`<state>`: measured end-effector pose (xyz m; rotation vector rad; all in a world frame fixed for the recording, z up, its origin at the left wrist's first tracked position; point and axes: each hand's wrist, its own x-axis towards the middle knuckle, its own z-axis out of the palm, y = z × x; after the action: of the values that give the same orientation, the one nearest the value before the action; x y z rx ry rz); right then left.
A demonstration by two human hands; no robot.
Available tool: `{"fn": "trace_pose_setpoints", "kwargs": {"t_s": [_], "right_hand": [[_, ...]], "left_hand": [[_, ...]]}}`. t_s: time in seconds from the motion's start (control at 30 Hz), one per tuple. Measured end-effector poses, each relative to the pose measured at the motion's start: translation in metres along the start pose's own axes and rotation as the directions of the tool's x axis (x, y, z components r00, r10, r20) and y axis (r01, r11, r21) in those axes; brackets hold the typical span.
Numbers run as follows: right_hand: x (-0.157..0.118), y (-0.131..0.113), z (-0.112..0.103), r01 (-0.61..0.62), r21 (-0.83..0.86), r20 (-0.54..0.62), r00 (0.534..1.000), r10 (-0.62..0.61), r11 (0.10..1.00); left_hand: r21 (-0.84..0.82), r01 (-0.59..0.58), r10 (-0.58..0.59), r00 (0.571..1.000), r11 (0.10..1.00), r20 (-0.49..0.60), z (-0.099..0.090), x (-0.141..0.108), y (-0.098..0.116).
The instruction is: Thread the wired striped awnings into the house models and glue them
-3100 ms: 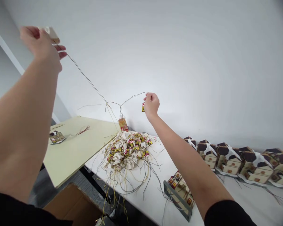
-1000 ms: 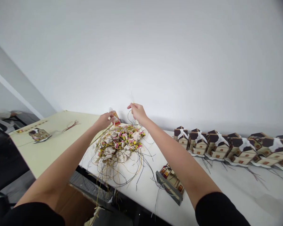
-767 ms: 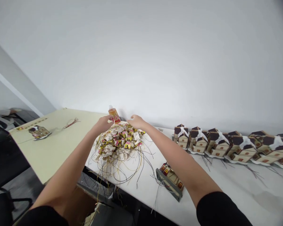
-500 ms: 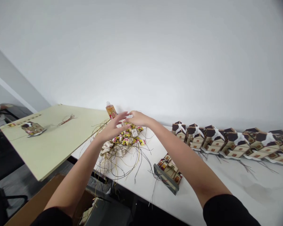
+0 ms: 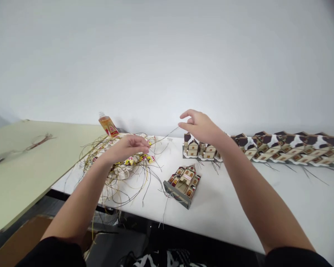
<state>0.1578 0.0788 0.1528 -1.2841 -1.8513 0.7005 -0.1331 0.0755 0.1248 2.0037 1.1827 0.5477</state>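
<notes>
My left hand (image 5: pixel 129 146) is closed at the right side of a heap of small red, yellow and white printed pieces (image 5: pixel 148 158) with thin wires. It pinches a thin dark wire (image 5: pixel 165 136). That wire runs up to the thumb of my right hand (image 5: pixel 199 125), whose fingers are curled, held in the air before the wall. A small model house (image 5: pixel 183 181) lies tipped back on the white table (image 5: pixel 219 215), its grey base toward me and wires trailing from it. The left fingertips hide part of what they grip.
Model houses with snowy roofs (image 5: pixel 272 144) stand in a row along the wall on the right. A bottle of amber liquid (image 5: pixel 108 125) leans behind the heap. On the left, a pale yellow board (image 5: pixel 58 141) carries a bundle of reddish wires (image 5: pixel 40 142). Below is a cardboard box (image 5: pixel 25 237).
My hands were close together over the heap. Now the right hand has moved away to the right, and a wire stretches between both hands. The view has turned right.
</notes>
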Motion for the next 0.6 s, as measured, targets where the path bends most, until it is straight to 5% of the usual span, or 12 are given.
{"fn": "trace_pose_setpoints", "kwargs": {"t_s": [0.13,0.27,0.43,0.6], "right_hand": [[-0.054,0.012,-0.03,0.043,-0.147,-0.016,0.999,-0.046,0.988],[-0.1,0.011,-0.053,0.032,-0.27,-0.114,0.991,-0.065,0.962],[-0.122,0.007,-0.064,0.049,-0.349,-0.27,0.951,-0.15,0.936],[-0.123,0.01,-0.057,0.066,-0.369,-0.258,0.951,-0.17,0.927]], "left_hand": [[0.24,-0.149,0.121,0.985,0.959,0.126,0.029,0.01,0.02],[0.135,-0.274,0.236,0.94,0.952,0.245,0.073,0.021,0.037],[-0.22,-0.079,0.148,0.935,0.972,0.322,0.115,0.031,0.036],[-0.423,0.094,0.067,0.934,0.901,0.35,0.121,0.029,0.026]]}}
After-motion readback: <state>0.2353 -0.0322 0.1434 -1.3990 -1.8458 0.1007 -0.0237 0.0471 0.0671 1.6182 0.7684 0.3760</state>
